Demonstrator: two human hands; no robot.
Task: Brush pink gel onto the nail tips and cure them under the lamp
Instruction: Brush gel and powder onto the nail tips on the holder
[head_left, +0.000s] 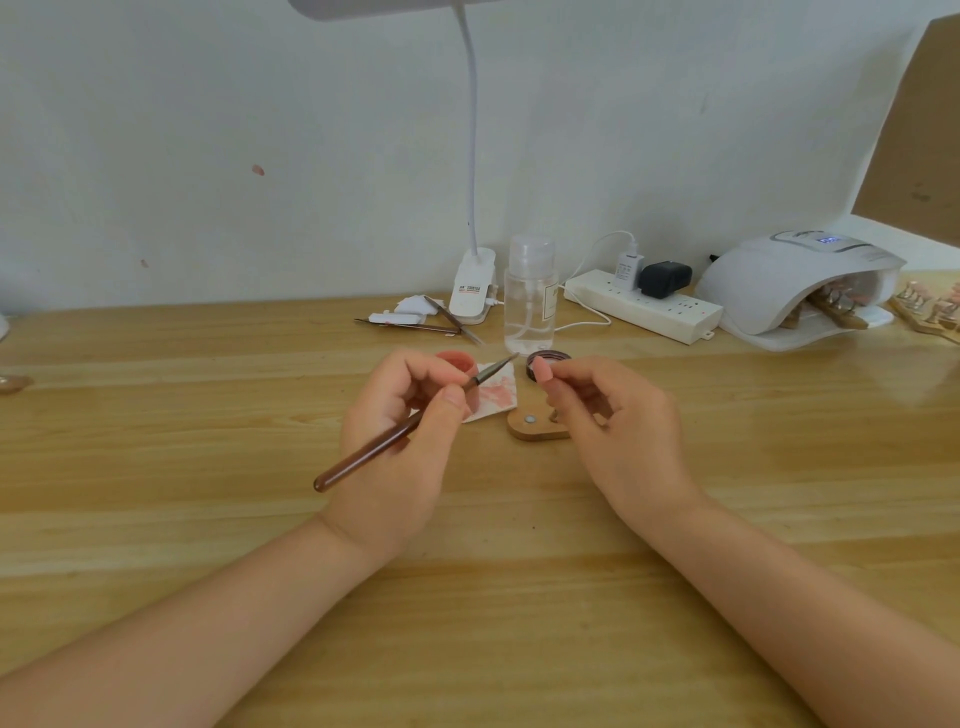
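1. Across the whole view runs one wooden table (156, 467), with a white wall behind it.
2. At the back right sits one white curing lamp (779, 280), with wooden holders of nail tips inside its opening; more holders (930, 306) lie just beside it at the right edge.
3. One desk lamp (471, 280) stands clipped at the back centre, with one power strip (644, 306) and one clear bottle (530, 301) nearby.
4. The left hand (400, 441) pinches one brown brush (395, 431) between thumb and fingers, bristles pointing right; it partly hides the pink gel pot (457, 359).
5. The right hand (613, 431) pinches one pink nail tip (543, 370), fingers curled, above a wooden holder (535, 423).
6. Between the hands lies one stained wipe (493, 397); behind it, one dark lid (545, 358).
7. The hands are near each other but apart.
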